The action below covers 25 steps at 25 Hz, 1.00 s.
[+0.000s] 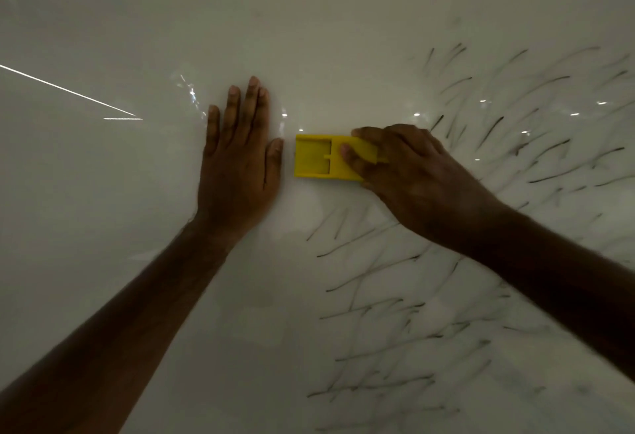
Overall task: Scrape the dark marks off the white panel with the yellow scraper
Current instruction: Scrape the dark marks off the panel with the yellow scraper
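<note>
A glossy white panel (144, 234) fills the whole view. Dark streaky marks (395, 313) cover its right half, from the upper right down to the bottom. My right hand (409, 172) grips the yellow scraper (318, 158), thumb on top, and holds it flat against the panel with its wide edge pointing left. The scraper sits on an unmarked patch near the middle. My left hand (240, 155) lies flat on the panel with fingers spread, palm down, just left of the scraper and a small gap away from it.
The left half of the panel shows no marks, only thin bright light reflections (68, 91) and small glints near the middle. Nothing else stands on or near the panel. The lighting is dim.
</note>
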Each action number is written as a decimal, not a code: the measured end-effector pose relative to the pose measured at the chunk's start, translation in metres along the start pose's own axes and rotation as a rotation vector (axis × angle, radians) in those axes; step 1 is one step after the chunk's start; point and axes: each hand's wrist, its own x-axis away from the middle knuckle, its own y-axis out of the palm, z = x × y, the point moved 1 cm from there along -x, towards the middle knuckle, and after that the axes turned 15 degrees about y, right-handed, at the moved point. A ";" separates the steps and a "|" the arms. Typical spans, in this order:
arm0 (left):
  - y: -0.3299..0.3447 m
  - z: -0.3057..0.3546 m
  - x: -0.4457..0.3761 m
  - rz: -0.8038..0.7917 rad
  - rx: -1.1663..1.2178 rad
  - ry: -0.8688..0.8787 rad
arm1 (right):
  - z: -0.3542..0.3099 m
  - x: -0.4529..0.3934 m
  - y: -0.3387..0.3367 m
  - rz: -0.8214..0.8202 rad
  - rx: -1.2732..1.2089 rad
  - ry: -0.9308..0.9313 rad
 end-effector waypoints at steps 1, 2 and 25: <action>0.000 0.001 0.000 0.004 0.003 0.001 | -0.005 0.003 0.002 -0.005 -0.012 -0.001; 0.000 0.002 -0.001 0.008 0.007 0.000 | -0.009 0.009 0.003 -0.018 -0.018 -0.025; 0.000 0.022 -0.036 -0.044 0.054 0.117 | 0.061 -0.049 -0.015 -0.017 -0.011 0.251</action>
